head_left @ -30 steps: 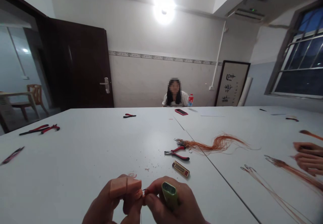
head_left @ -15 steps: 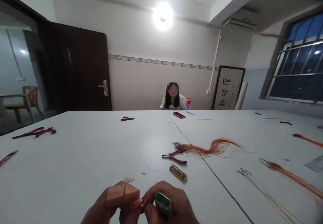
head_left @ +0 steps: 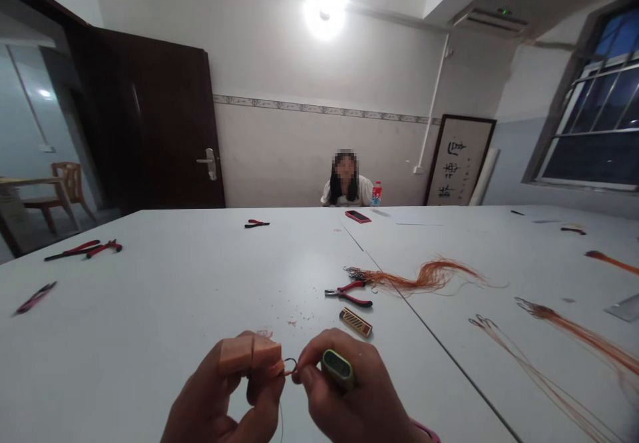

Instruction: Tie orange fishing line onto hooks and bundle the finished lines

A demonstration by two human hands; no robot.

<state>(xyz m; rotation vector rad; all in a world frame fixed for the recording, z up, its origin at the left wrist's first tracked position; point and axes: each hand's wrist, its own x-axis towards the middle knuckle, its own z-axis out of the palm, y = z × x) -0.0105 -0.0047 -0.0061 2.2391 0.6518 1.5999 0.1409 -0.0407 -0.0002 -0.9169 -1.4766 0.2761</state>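
The left hand (head_left: 224, 390), with flat orange wraps (head_left: 237, 355) on its fingers, pinches a thin, dark, curvy hook (head_left: 292, 361). The right hand (head_left: 359, 380) grips a shiny green tube (head_left: 339, 367); its fingertips press together beside the hook. The smooth white surface (head_left: 150, 310) holds red-handled pliers (head_left: 341, 293) and wavy orange threads (head_left: 424, 278). Behind are a brown door (head_left: 154, 124) and pale wall (head_left: 279, 157).

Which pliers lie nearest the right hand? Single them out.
The pliers between the striped block and the orange bundle; the others lie much farther from the right hand.
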